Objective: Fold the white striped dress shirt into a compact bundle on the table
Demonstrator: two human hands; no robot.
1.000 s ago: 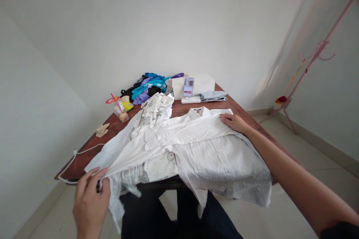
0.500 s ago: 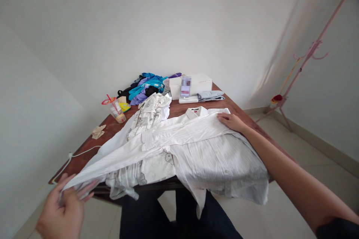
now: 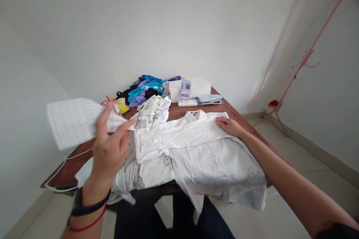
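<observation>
A white striped button-up shirt point(image 3: 213, 149) lies spread over the front of the table, its collar toward the wall and its hem hanging past the near edge. One of its sleeves point(image 3: 75, 119) is lifted at the left, the cuff end sticking out in the air. My left hand point(image 3: 112, 142) grips that sleeve partway along. The other sleeve lies across the shirt's front. Flat on the shirt near the shoulder at the right rests my right hand point(image 3: 226, 124), fingers stretched out. Under the shirt's left part is a white printed garment point(image 3: 157, 171), partly covered.
Behind the shirt are a crumpled printed cloth point(image 3: 153, 110), a heap of blue and purple clothes point(image 3: 147, 87), a white box point(image 3: 200, 86) and a folded grey garment point(image 3: 209, 99). A white cable point(image 3: 57, 171) runs along the table's left edge. A pink coat stand point(image 3: 303, 59) stands right.
My left hand has moved up and to the right, carrying the sleeve from below the table's left corner up above the table. My right hand stays on the shirt's shoulder.
</observation>
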